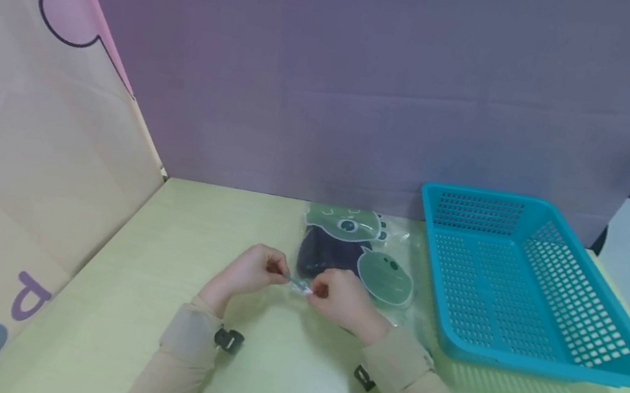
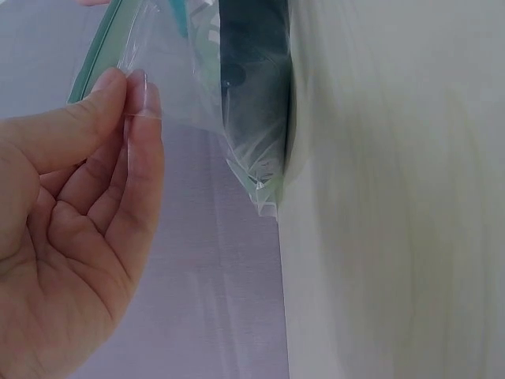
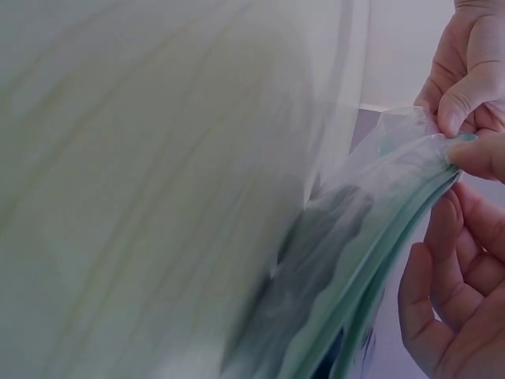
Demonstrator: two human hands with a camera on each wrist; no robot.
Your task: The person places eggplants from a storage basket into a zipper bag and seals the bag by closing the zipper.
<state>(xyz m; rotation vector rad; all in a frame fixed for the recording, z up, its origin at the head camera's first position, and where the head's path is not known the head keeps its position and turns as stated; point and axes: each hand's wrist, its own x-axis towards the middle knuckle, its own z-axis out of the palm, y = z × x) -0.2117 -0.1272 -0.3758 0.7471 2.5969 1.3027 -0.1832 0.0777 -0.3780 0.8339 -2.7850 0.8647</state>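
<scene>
A clear zip bag (image 1: 385,278) with green cartoon faces printed on it lies on the table, a dark folded item (image 1: 318,249) inside. Its near edge is raised between the two hands. My left hand (image 1: 249,276) pinches a corner of the clear film beside the green zip strip (image 2: 101,51), thumb against fingertips. Close by on the right, my right hand (image 1: 344,302) pinches the same edge of the bag. In the right wrist view the two green strips (image 3: 387,245) meet at the pinched end and stand apart lower down. What the dark item is cannot be told.
A blue perforated plastic basket (image 1: 488,358) stands on the right of the pale table (image 1: 271,384). A purple-grey cloth (image 1: 309,84) hangs behind the table, and a printed sheet (image 1: 18,140) borders its left side. Black straps sit at both wrists.
</scene>
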